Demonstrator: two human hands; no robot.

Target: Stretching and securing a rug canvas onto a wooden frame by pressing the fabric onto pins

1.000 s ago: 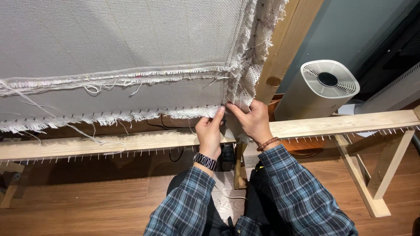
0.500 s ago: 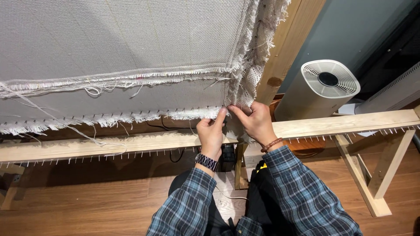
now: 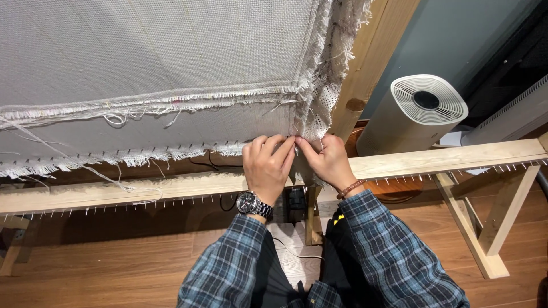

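Both hands meet at the lower right corner of the grey cloth (image 3: 160,63), stretched on a wooden frame (image 3: 114,191). The left hand (image 3: 267,165) has its fingers curled together, pinching the frayed bottom edge (image 3: 171,153) — the right hand (image 3: 326,161) pinches the same corner, fingertips touching the left's. A white fan (image 3: 419,111) stands well apart, to the right.
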